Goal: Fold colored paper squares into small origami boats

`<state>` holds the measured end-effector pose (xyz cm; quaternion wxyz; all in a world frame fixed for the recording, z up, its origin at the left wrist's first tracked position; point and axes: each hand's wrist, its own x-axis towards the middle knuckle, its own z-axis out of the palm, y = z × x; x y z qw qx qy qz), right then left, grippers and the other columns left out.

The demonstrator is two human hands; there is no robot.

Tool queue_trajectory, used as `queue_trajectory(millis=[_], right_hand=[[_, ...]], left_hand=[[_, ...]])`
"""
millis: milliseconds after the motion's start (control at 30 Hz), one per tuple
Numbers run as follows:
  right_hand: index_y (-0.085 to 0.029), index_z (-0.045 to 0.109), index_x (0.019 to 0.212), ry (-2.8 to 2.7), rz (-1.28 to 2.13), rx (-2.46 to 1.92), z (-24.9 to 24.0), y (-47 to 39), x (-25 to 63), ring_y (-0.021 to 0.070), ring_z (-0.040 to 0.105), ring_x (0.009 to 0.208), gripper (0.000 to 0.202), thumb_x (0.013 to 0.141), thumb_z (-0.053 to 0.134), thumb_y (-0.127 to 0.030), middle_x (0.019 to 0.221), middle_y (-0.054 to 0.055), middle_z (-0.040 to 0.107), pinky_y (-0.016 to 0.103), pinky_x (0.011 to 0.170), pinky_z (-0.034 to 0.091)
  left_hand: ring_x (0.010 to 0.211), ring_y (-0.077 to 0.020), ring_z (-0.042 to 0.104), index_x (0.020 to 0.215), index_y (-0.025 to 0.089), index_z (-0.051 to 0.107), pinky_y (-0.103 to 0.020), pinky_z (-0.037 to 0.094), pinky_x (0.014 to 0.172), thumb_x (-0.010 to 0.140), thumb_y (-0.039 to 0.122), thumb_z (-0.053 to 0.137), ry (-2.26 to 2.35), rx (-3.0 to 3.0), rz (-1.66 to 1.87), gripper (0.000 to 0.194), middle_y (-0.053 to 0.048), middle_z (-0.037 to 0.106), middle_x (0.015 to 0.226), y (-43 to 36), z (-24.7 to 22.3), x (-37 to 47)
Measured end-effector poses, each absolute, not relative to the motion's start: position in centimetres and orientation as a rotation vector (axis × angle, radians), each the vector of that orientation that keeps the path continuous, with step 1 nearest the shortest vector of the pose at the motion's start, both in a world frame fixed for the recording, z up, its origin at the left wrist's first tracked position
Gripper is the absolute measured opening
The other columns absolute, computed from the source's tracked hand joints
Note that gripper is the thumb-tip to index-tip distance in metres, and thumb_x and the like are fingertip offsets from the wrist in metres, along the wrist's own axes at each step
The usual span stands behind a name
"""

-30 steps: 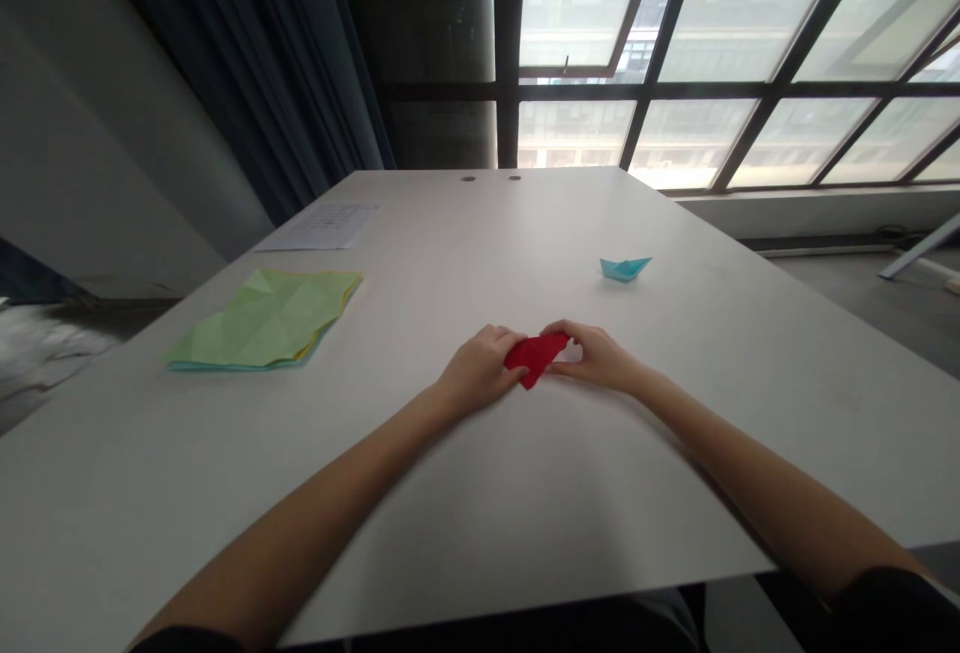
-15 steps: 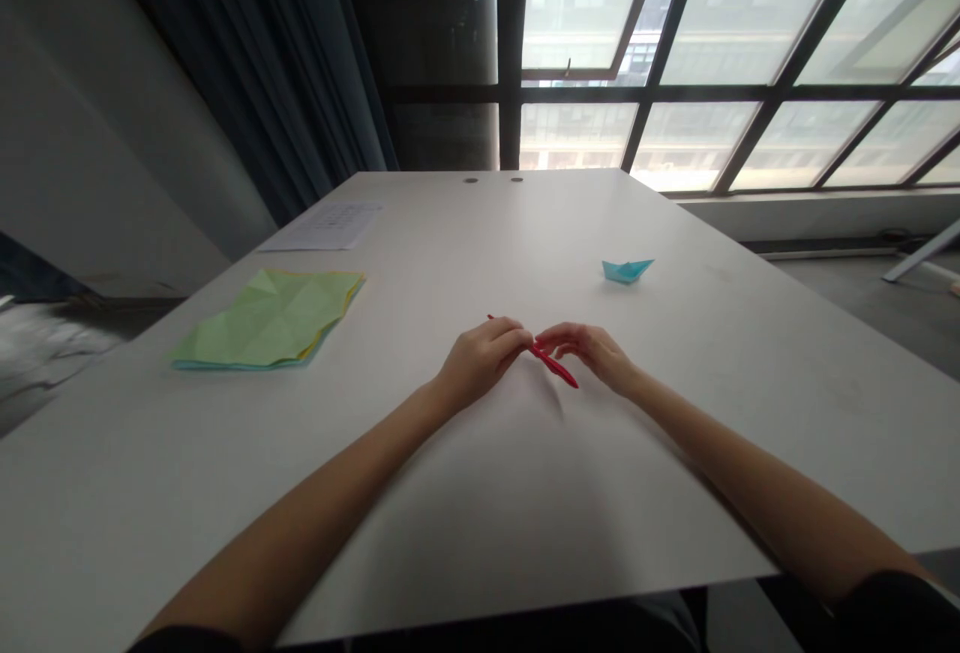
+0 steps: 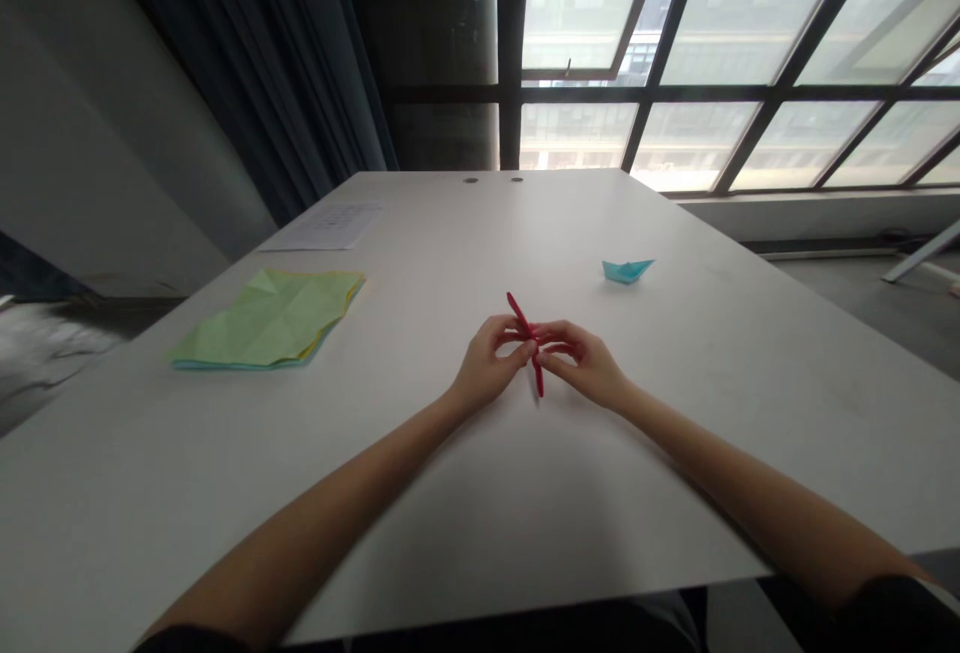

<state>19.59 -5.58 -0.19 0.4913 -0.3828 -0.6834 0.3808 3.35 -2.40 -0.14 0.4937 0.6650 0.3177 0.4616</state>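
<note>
A narrow piece of folded red paper is held between my two hands, just above the white table. My left hand pinches it from the left, thumb and fingers closed on its middle. From the other side my right hand grips the same spot with its fingertips. One red end sticks up beyond the fingers and the other points down toward me. The fingers hide the middle of the folded paper.
A small blue paper boat stands to the right, beyond my hands. On the left lies a stack of creased paper sheets, light green on top, with yellow and blue edges below. Behind it is a printed white sheet on the table.
The red folded paper has turned more upright, its near end swinging left. My right hand has closed on it, and my left thumb now shows on the near side.
</note>
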Motion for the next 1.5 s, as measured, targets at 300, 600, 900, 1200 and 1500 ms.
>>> queue_trajectory(millis=[300, 600, 900, 1200, 1500], right_hand=[[-0.024, 0.047, 0.108, -1.754, 0.846, -0.924, -0.2, -5.8, 19.4, 0.0181, 0.058, 0.095, 0.038, 0.073, 0.061, -0.024, 0.106, 0.006, 0.059, 0.038, 0.083, 0.048], [-0.025, 0.042, 0.112, -1.704, 0.85, -0.975, -0.2, -5.9, 19.5, 0.0158, 0.059, 0.091, 0.041, 0.074, 0.052, -0.013, 0.105, 0.005, 0.058, 0.032, 0.075, 0.052], [-0.022, 0.046, 0.108, -1.66, 0.599, -1.131, -0.4, -6.3, 18.1, 0.0148, 0.06, 0.083, 0.043, 0.067, 0.055, -0.012, 0.102, 0.005, 0.059, 0.028, 0.068, 0.053], [-0.023, 0.051, 0.108, -1.702, 0.3, -1.106, -0.8, -6.0, 18.5, 0.0148, 0.059, 0.086, 0.042, 0.071, 0.047, -0.006, 0.101, 0.003, 0.062, 0.031, 0.077, 0.05], [-0.026, 0.053, 0.107, -1.885, 0.088, -1.028, -1.0, -5.7, 19.0, 0.0199, 0.051, 0.104, 0.038, 0.074, 0.046, -0.009, 0.112, 0.005, 0.057, 0.038, 0.09, 0.042]], left_hand=[[0.092, -0.0214, 0.058, 0.082, 0.014, 0.057, -0.036, 0.05, 0.078, 0.068, 0.03, 0.066, 0.713, 1.624, 1.005, 0.023, -0.006, 0.061, 0.093, -2.6, 0.5, 2.9], [0.087, -0.0187, 0.059, 0.078, 0.014, 0.049, -0.035, 0.05, 0.077, 0.067, 0.024, 0.067, 0.657, 1.562, 0.994, 0.023, -0.003, 0.058, 0.088, -2.0, 0.3, 2.4], [0.105, -0.0219, 0.052, 0.092, 0.019, 0.044, -0.026, 0.054, 0.065, 0.071, 0.018, 0.057, 0.738, 1.821, 1.056, 0.025, -0.007, 0.052, 0.109, -3.7, 0.3, 3.4], [0.124, -0.0252, 0.034, 0.116, 0.019, 0.036, -0.034, 0.049, 0.082, 0.07, 0.01, 0.048, 0.906, 2.132, 1.139, 0.048, -0.014, 0.02, 0.142, -4.5, -0.9, 4.0], [0.11, -0.018, 0.048, 0.124, 0.018, 0.03, -0.031, 0.04, 0.092, 0.069, 0.007, 0.047, 0.781, 1.807, 1.155, 0.058, -0.009, 0.044, 0.126, -4.9, -1.1, 5.2]])
